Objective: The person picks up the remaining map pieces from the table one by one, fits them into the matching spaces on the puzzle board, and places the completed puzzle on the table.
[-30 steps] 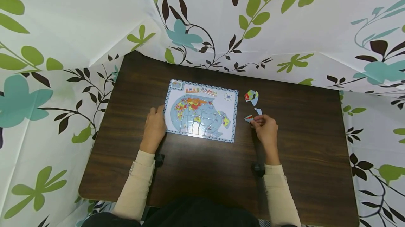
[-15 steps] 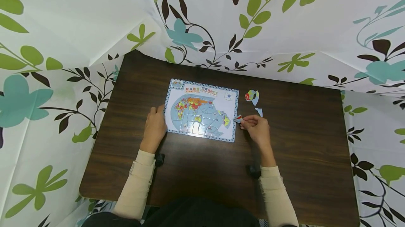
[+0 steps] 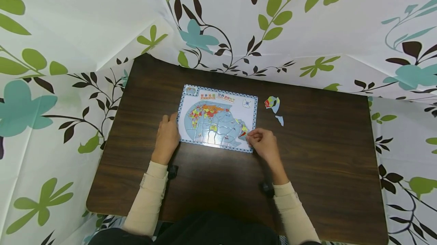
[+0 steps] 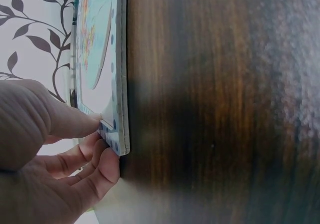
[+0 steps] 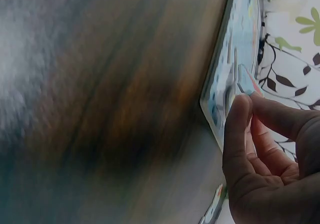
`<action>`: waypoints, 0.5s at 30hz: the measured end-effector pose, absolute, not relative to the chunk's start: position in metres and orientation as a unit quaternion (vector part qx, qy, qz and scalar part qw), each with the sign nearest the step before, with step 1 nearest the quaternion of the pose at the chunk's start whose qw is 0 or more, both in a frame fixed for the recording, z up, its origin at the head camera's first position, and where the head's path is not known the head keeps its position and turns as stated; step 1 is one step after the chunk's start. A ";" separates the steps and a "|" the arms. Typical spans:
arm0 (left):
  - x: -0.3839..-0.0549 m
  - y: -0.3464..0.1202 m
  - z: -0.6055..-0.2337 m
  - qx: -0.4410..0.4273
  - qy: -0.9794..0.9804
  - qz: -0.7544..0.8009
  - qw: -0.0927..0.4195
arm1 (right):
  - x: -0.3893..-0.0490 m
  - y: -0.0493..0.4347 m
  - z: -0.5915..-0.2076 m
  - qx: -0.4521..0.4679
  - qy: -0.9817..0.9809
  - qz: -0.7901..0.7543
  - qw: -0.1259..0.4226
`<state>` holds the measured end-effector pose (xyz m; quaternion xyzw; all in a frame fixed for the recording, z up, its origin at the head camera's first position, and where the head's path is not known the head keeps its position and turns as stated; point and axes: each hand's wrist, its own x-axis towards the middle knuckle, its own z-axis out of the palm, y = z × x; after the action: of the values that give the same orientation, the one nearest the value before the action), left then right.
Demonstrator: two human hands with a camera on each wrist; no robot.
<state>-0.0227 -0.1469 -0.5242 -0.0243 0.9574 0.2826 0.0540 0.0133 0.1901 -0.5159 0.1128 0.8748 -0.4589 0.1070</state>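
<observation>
A world map jigsaw puzzle in a tray-like board [image 3: 241, 111] lies on the table, its left and middle parts filled with pieces. My left hand [image 3: 167, 135] holds the board's left edge; in the left wrist view the thumb [image 4: 75, 121] lies on the border and the fingers are against the side. My right hand [image 3: 264, 144] pinches a small blue puzzle piece [image 5: 245, 79] with a red patch between thumb and fingertip. That piece is close over the board's right part, beside a yellow and green map piece [image 3: 244, 128].
Right of the board, loose puzzle pieces lie on the dark wooden table [image 3: 324, 161]: a colourful cluster [image 3: 275, 106] and a small blue one [image 3: 280, 120]. A leaf-patterned cloth [image 3: 300, 21] hangs behind the table and along its sides.
My right hand has carried the puzzle piece leftward from beside the loose pieces to over the board's right part. The left hand has stayed at the board's left edge.
</observation>
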 end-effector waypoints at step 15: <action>-0.023 -0.147 -0.525 -0.029 0.956 0.287 0.059 | 0.018 0.173 -0.523 0.104 0.919 -0.371 0.080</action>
<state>-0.0230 -0.1467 -0.5251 -0.0291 0.9558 0.2866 0.0592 0.0175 0.1733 -0.5227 0.1040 0.9194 -0.3708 0.0798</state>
